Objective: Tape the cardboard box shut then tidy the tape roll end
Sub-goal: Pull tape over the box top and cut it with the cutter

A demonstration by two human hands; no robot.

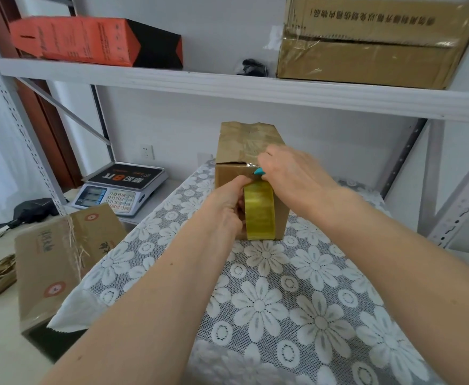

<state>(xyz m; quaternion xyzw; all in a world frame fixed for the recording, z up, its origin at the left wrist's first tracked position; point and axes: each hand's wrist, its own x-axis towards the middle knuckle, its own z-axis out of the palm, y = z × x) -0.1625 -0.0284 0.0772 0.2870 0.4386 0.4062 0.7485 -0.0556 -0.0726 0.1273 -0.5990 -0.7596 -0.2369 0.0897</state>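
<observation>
While the left hand grips the yellowish tape roll against the brown cardboard box on the lace-covered counter, the right hand pinches a small teal cutter at the strip, so sealing appears nearly done, with severing and tidying the roll end outstanding.

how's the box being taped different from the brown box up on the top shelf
The box being taped is small and stands on the flowered tablecloth between both hands, while the shelf box is much larger and sits alone on the upper shelf. The small box's visible faces look plain; the shelf box carries a line of dark printed text. Both are brown cardboard with shiny clear tape on them.
</observation>
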